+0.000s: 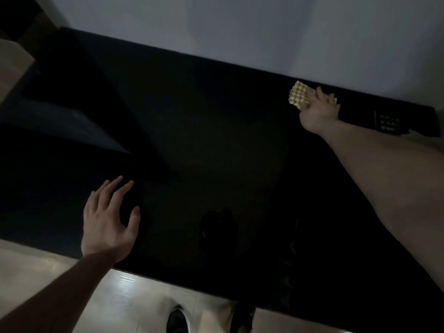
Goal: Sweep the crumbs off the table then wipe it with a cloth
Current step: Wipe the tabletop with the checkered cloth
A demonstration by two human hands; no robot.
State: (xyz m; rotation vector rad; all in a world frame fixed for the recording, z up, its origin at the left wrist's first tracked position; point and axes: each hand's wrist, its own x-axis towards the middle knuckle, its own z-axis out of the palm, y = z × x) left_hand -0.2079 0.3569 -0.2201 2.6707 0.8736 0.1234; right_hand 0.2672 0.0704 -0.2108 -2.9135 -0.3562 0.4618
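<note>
Firstly, desk: black, glossy, wide top filling most of the view, far edge set against a pale wall, near edge over light floor. No crumbs discernible on the dark surface; lighting too dim to be sure.

Dark box-like shape: at the desk's left end, outline blurred, identity not clear.

Right forearm: bare, stretched diagonally across the desk's right side toward the far edge.

Left hand: fingers straight and spread wide, palm down over the desk's near left part, holding nothing; contact with the surface not certain.

Right hand: at the far right of the desk, close to the wall, fingers curled round one end of the cloth.

Cloth: pale yellow, waffle-textured, possibly a sponge cloth, sticking out to the left of the right hand, down on the desk near its far edge.

Small dark panel with faint white markings: at the desk's far right corner, just beside the right wrist.

Dark shoes: on the floor below the near edge.
</note>
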